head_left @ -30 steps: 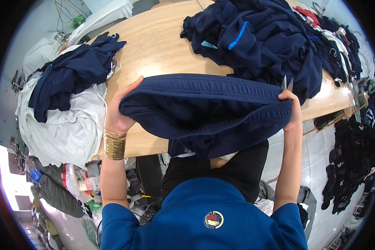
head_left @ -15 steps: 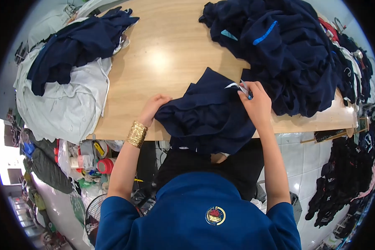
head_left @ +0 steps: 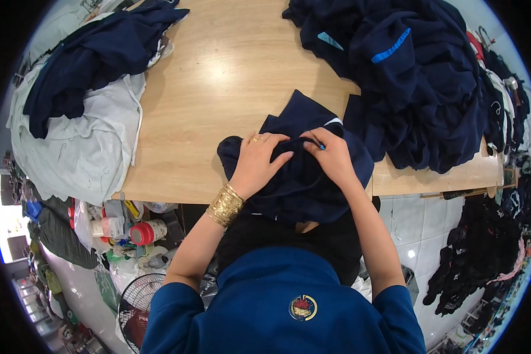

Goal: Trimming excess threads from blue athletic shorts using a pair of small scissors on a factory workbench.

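A dark navy garment (head_left: 301, 177) lies bunched at the near edge of the wooden table (head_left: 218, 88), part of it hanging over the edge toward me. My left hand (head_left: 258, 162), with a ring and a gold cuff on the wrist, presses down on the fabric with fingers spread. My right hand (head_left: 331, 154) pinches a fold of the same garment, and a small blue object shows at its fingertips. Both hands meet at the garment's middle.
A big heap of navy clothes (head_left: 413, 71) with blue trim fills the table's right side. Navy pieces lie on pale grey cloth (head_left: 82, 141) at the left. Below the table's left edge sit bottles and clutter (head_left: 130, 227), with a fan (head_left: 138, 307) on the floor. Dark clothes (head_left: 484, 253) hang at right.
The garment, earlier held spread wide between both hands above the table, has come down onto the table's edge. Both hands have moved together onto its middle.
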